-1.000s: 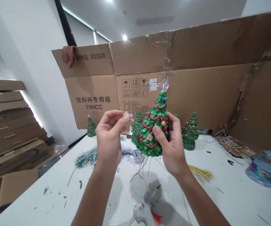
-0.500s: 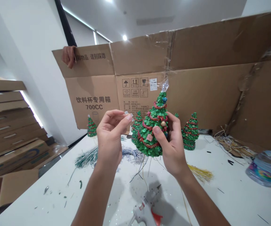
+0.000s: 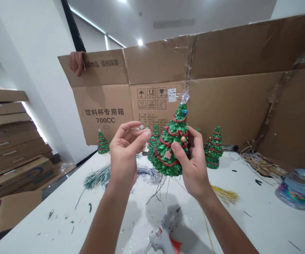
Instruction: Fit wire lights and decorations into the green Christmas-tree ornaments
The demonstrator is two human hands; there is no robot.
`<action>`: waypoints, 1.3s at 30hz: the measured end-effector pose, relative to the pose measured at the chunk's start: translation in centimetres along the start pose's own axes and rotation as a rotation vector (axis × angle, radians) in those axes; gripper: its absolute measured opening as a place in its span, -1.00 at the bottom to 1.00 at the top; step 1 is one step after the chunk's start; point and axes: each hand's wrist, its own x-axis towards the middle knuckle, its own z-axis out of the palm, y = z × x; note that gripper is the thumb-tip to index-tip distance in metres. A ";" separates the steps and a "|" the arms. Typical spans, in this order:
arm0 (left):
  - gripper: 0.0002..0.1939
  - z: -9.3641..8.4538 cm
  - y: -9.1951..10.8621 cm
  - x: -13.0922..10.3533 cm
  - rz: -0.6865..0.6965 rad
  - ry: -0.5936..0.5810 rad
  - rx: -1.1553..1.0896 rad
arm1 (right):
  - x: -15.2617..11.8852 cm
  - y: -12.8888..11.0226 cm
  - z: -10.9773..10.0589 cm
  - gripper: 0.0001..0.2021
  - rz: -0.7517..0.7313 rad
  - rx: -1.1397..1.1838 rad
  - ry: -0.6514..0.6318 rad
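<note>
My right hand (image 3: 195,158) is wrapped round a small green Christmas tree (image 3: 171,148) with red garland, coloured balls and a pink gift box on it, its thumb on the front. The tree is upright above the table, with thin wires hanging from its base. To its left, my left hand (image 3: 126,151) pinches a small silvery ornament (image 3: 142,126), partly hidden by the fingers and apart from the tree. A grey glue gun (image 3: 163,234) with a red trigger lies on the table below my hands.
More decorated trees (image 3: 214,148) stand behind, one at the left (image 3: 103,143). Green wire (image 3: 98,180) and yellow wire (image 3: 225,194) bundles lie on the white table. A plastic bottle (image 3: 299,187) is at right. Another person's hand (image 3: 77,63) grips the upright cardboard sheet (image 3: 155,67).
The fingers of my left hand have shifted slightly around the ornament, covering more of it. My right hand and the tree keep nearly the same place.
</note>
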 end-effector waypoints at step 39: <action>-0.59 -0.3 0.1 0.3 0.148 0.119 0.009 | 2.0 -0.4 -2.9 -0.56 -0.070 0.075 0.132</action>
